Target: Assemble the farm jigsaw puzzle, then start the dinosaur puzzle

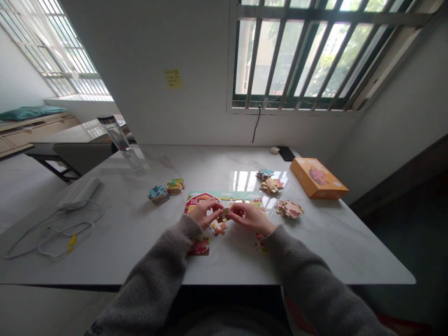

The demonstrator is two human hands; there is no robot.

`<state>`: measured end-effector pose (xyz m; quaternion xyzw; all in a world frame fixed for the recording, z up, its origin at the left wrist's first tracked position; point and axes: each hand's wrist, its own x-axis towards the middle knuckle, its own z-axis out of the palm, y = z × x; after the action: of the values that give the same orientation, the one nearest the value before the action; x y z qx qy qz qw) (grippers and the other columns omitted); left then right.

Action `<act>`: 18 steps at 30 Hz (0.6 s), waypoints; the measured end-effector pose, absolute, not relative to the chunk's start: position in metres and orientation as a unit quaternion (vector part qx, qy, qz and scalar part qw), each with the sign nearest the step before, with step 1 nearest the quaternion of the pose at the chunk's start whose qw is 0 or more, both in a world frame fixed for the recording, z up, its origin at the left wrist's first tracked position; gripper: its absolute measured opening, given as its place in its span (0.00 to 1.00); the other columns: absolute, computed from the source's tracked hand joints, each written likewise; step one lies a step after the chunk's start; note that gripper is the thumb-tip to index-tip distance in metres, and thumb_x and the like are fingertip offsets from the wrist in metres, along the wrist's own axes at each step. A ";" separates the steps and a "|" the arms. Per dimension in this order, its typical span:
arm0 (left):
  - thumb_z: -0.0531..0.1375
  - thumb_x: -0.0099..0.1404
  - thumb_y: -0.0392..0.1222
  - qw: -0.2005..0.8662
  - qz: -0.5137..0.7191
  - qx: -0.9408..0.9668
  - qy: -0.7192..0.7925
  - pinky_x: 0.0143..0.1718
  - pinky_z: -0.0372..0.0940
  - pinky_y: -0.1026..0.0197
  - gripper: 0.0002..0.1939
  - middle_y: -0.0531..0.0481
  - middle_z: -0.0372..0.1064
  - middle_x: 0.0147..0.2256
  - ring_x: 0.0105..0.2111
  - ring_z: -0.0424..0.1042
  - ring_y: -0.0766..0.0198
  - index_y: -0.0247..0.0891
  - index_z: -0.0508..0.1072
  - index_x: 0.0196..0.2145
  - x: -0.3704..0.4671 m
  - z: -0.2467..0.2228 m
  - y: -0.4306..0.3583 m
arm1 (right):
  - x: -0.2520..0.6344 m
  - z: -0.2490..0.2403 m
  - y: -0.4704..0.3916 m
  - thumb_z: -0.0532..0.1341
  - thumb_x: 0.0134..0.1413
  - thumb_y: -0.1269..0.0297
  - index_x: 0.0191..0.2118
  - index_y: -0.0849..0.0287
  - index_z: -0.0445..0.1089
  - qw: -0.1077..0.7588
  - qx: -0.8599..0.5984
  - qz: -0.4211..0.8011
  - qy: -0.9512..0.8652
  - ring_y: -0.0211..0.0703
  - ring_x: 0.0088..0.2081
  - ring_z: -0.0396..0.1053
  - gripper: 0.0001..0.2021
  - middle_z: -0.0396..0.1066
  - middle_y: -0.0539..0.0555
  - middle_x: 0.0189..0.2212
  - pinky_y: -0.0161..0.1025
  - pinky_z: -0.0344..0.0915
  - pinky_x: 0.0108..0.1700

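Note:
A partly joined jigsaw puzzle [238, 195] lies on the white marbled table, with a red barn at its upper left. Over its middle, my left hand [206, 213] and my right hand [250, 217] face each other, fingertips closed on a small puzzle piece [226, 211] between them. Just below the left fingers lie loose brown pieces [219, 227]. A red joined section [200, 246] rests beside my left wrist, and another section [261, 244] is partly hidden by my right sleeve.
Piles of pieces lie left [158, 194] and right [289, 209] of the puzzle. An orange box [317, 178] and black phone [286, 153] are at the back right. A glass bottle [117, 135], white device [80, 193] and cable [52, 254] are on the left.

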<state>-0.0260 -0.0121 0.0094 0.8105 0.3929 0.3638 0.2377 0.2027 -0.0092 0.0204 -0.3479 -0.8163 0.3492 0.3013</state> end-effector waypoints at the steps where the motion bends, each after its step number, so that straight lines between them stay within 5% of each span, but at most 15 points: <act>1: 0.58 0.68 0.46 0.250 0.362 0.805 0.397 0.37 0.64 0.60 0.10 0.50 0.72 0.33 0.34 0.70 0.62 0.38 0.75 0.38 -0.025 0.010 -0.013 | 0.202 0.020 -0.009 0.59 0.62 0.56 0.32 0.59 0.71 0.301 -0.348 0.356 -0.813 0.37 0.27 0.61 0.13 0.67 0.48 0.25 0.35 0.57 0.31; 8: 0.61 0.64 0.50 0.349 0.247 0.811 0.399 0.32 0.63 0.63 0.13 0.53 0.72 0.27 0.29 0.70 0.64 0.37 0.73 0.30 -0.019 0.012 -0.021 | 0.201 0.018 -0.008 0.60 0.61 0.51 0.33 0.59 0.68 0.368 -0.380 0.404 -0.746 0.37 0.27 0.65 0.15 0.68 0.49 0.26 0.35 0.62 0.30; 18: 0.58 0.65 0.49 0.277 0.382 0.764 0.440 0.35 0.64 0.61 0.13 0.52 0.69 0.28 0.30 0.67 0.64 0.37 0.71 0.29 -0.025 0.011 -0.014 | 0.202 0.022 -0.008 0.59 0.62 0.51 0.34 0.59 0.69 0.340 -0.352 0.397 -0.776 0.39 0.31 0.66 0.15 0.71 0.51 0.30 0.36 0.63 0.32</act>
<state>-0.0249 -0.0141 0.0107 0.7642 0.4401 0.3819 0.2766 0.2020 -0.0076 0.0216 -0.3521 -0.7761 0.3973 0.3404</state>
